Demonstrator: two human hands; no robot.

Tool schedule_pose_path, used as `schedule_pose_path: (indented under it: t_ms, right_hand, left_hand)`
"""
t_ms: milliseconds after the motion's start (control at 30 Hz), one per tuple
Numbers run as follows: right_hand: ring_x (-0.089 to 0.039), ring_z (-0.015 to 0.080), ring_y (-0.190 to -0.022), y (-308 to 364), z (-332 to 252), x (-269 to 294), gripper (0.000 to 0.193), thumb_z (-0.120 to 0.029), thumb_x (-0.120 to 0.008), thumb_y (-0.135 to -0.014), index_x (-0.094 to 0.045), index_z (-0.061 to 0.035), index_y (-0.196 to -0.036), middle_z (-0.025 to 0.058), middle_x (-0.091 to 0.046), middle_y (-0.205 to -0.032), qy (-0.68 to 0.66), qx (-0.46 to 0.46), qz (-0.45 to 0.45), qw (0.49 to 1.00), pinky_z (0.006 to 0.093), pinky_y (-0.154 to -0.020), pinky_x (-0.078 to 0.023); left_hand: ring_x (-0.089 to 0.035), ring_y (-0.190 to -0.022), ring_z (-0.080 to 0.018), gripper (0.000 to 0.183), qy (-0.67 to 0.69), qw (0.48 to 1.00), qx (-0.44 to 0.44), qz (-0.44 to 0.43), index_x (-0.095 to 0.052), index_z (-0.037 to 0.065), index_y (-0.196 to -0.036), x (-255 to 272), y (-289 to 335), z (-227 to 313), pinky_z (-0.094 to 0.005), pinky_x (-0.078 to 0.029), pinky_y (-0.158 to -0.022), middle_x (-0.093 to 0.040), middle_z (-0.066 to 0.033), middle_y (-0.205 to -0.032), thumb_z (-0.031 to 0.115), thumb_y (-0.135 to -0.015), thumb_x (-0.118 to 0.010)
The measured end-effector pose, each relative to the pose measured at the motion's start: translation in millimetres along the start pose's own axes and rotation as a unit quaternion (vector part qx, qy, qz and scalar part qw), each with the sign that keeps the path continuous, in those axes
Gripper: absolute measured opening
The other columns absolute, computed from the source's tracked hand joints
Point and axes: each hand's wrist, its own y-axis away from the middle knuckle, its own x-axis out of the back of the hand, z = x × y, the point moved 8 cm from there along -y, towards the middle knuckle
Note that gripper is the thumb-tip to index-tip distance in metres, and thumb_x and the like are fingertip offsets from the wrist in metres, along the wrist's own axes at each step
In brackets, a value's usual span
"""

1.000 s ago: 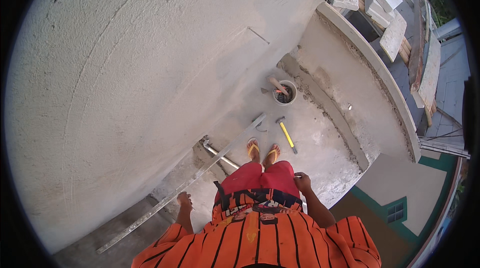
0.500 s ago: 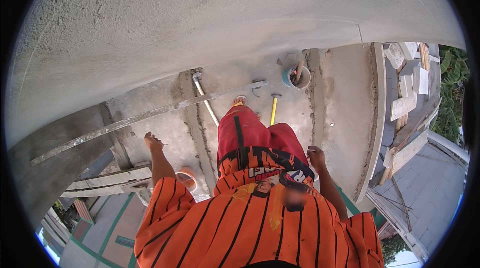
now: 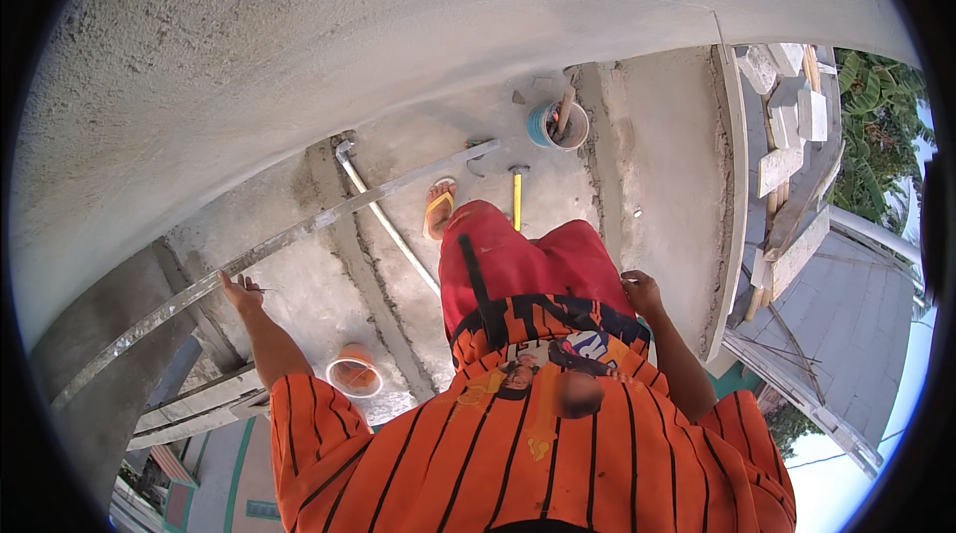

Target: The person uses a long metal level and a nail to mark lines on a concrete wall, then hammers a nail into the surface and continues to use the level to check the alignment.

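Note:
My left hand [image 3: 242, 294] is stretched out to the left, fingers apart, next to a long straightedge bar [image 3: 304, 226] smeared with cement. Whether the fingertips touch the bar I cannot tell. A thin dark sliver shows beside the thumb, too small to name. Beside the right leg of my red shorts hangs my right hand [image 3: 642, 294], its fingers curled in. What it holds, if anything, is hidden. The bar slants across the floor, passing over a white pipe [image 3: 388, 221] with an elbow at its far end. A hammer with a yellow handle [image 3: 517, 203] lies right of my sandalled foot.
A bucket [image 3: 541, 126] holding tools stands by the far wall [image 3: 418, 45]. An orange bucket [image 3: 353, 374] is at the near left. Rough mortar strips [image 3: 363, 269] cross the floor. At the right, past a raised edge [image 3: 735, 185], lie stacked blocks [image 3: 784, 167] and boards.
My left hand has moved left, and its fingers now reach the bar's side. My view has shifted, a sandalled foot has come into fuller sight, and more of the orange bucket shows.

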Motion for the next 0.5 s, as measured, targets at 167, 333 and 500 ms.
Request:
schedule_pose_path:
  t_ms: [167, 333, 500]
  right_hand:
    - [-0.069, 0.0235, -0.079, -16.3, 7.1, -3.0, 0.027, -0.023, -0.059, -0.084, -0.067, -0.0035, -0.1, 0.0141, -0.069, -0.093, -0.001, 0.015, 0.006, 1.0, 0.033, -0.073, -0.054]
    - [-0.069, 0.0233, -0.077, -29.3, 31.8, -22.0, 0.024, -0.024, -0.06, -0.083, -0.068, -0.0072, -0.099, 0.0127, -0.069, -0.087, 0.006, 0.068, 0.016, 0.998, 0.033, -0.069, -0.053]
    - [-0.068, 0.0225, -0.072, -15.0, 10.5, -15.5, 0.029, -0.021, -0.058, -0.082, -0.066, -0.0019, -0.103, 0.0148, -0.069, -0.086, -0.032, 0.032, -0.039, 0.998, 0.0318, -0.069, -0.053]
  left_hand:
    - [-0.042, -0.061, -0.0128, 0.058, -0.038, 0.999, -0.022, 0.029, -0.049, 0.019, -0.124, -5.0, -30.2, 8.6, -0.0238, -0.03, -0.048, -0.051, -0.0036, -0.095, 0.057, -0.083, -0.061]
    - [-0.033, -0.048, -0.0079, 0.038, -0.049, 0.997, -0.067, 0.01, -0.055, 0.011, -0.099, -7.4, -12.9, 12.4, -0.0213, -0.023, -0.04, -0.041, 0.002, -0.065, 0.048, -0.091, -0.056]
    - [-0.036, -0.05, -0.009, 0.039, -0.062, 0.983, -0.162, 0.066, -0.055, 0.009, -0.1, 1.4, 40.3, 35.4, -0.0236, -0.025, -0.04, -0.044, 0.0014, -0.068, 0.047, -0.091, -0.055]
